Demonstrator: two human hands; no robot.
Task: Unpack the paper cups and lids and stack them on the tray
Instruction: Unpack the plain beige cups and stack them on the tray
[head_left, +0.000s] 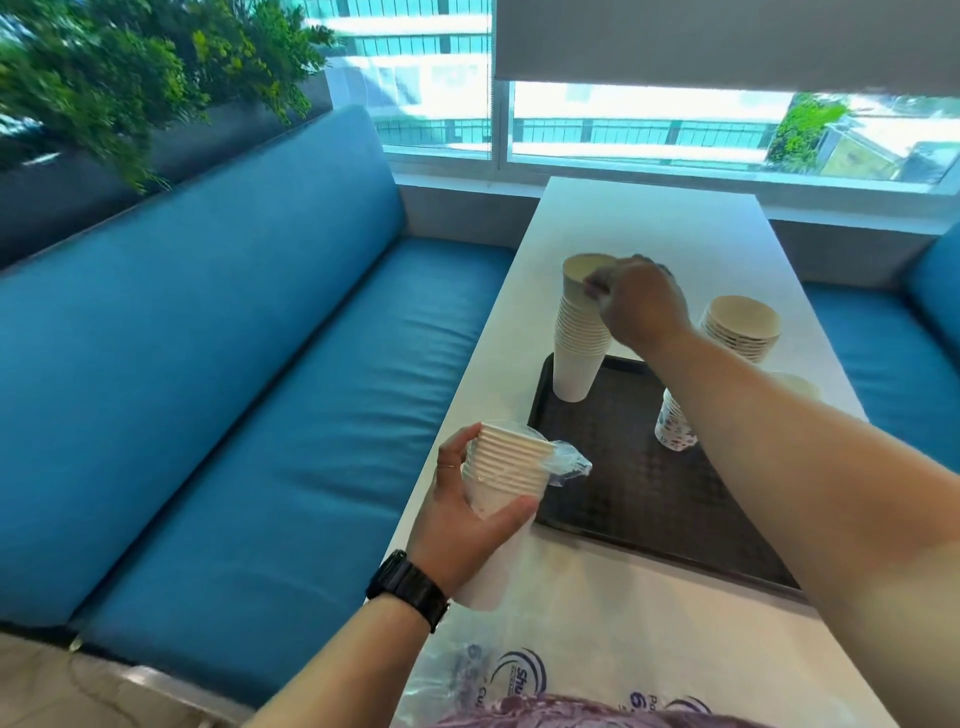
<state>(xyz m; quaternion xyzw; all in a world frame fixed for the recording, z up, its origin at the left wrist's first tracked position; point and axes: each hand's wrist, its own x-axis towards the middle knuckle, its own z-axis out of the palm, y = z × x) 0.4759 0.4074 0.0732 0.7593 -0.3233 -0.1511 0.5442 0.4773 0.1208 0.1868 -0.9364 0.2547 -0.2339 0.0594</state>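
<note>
Stacking is the step in hand, as it is judged from the head view. On the dark tray (623, 499) a tall stack of white cups (576, 338) stands upright at the far left corner, and the right hand (641, 306) is laid on its top. The fingertips (595, 288) are pinched at the rim of the uppermost cup, so a cup is probably being seated or pressed down there; whether it is already let go cannot be told.

The left hand (467, 512) is clenched around a second batch of white cups (506, 467), which is held tilted above the near left edge of the tray. This batch is partly inside a clear plastic sleeve (569, 465), and the loose end of the sleeve sticks out toward the tray. A small stack of patterned cups (672, 423) stands on the tray, partly hidden by the right forearm. Another stack of wider cups or bowls (740, 327) stands on the white table (649, 218), beyond the tray.

For the next move, the sleeve must be pulled off, and the free hand is needed for this. Then the batch must be lowered straight into the tall stack, which looks easy to tip.
</note>
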